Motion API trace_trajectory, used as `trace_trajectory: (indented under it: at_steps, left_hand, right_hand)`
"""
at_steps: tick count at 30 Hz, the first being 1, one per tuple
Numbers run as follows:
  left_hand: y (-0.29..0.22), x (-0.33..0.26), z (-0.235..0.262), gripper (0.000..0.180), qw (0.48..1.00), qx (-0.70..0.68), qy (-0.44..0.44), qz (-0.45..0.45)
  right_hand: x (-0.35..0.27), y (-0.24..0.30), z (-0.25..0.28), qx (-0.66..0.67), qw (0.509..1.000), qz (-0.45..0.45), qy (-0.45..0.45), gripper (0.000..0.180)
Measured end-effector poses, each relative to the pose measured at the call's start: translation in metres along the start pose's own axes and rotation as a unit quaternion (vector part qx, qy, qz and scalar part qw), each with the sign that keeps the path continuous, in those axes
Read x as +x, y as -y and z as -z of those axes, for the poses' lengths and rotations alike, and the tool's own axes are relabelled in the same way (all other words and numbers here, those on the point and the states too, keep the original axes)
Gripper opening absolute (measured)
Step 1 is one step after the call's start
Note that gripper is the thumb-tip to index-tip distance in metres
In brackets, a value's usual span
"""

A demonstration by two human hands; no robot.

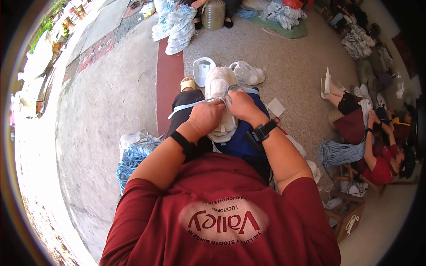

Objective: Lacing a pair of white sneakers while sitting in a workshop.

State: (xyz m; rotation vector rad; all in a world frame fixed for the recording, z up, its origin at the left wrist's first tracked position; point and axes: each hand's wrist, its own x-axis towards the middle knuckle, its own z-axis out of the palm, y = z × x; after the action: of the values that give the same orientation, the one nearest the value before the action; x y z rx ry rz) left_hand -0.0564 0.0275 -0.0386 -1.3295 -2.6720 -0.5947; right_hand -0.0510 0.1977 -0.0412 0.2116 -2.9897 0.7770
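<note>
A white sneaker (218, 80) rests across my lap, its toe pointing away from me. A light blue shoelace (184, 107) runs through its upper, with one length trailing out over my left thigh. My left hand (207, 117) is closed in a pinch on the lace at the shoe's middle. Close beside it, my right hand (242, 106) is also closed, its fingertips at the lace on the shoe's right side. A small greyish thing shows at those fingertips, too small to name. My fingers hide part of the lacing.
Beyond my knees lie a pale shoe piece (203, 71) and another white shoe (248, 73). A heap of blue laces (135, 155) sits to my left. White shoes are stacked (177, 33) at the far side. A seated person (377, 159) works at right, near hanging laces (339, 153).
</note>
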Motion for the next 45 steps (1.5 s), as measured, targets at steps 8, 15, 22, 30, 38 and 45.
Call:
trace_trajectory:
  at_steps: [8, 15, 22, 30, 38, 45]
  left_hand:
    - [0.006, -0.001, -0.005, 0.018, 1.000, 0.019, -0.004, -0.013]
    - [0.007, -0.004, -0.010, 0.020, 0.999, 0.011, -0.035, -0.018]
    - [0.004, 0.007, -0.012, 0.017, 0.995, 0.008, -0.087, -0.047]
    - [-0.008, 0.036, -0.015, 0.015, 0.988, 0.115, 0.041, 0.092]
    - [-0.041, -0.003, 0.025, 0.018, 0.986, -0.076, 0.130, 0.076]
    - [-0.013, -0.038, 0.035, 0.019, 0.862, -0.464, 0.043, 0.200]
  right_hand:
    - [0.017, 0.003, -0.002, -0.067, 0.998, 0.019, -0.008, 0.014]
    - [0.018, -0.026, -0.003, 0.017, 0.997, 0.080, 0.015, 0.008]
    - [0.016, -0.031, -0.007, 0.104, 0.993, 0.056, -0.013, 0.005]
    - [0.011, -0.032, -0.012, 0.154, 0.987, 0.044, -0.022, 0.007]
    - [-0.019, -0.012, -0.003, 0.145, 0.976, 0.128, -0.102, 0.009]
    - [-0.032, 0.032, 0.021, 0.165, 0.944, 0.268, -0.096, 0.010]
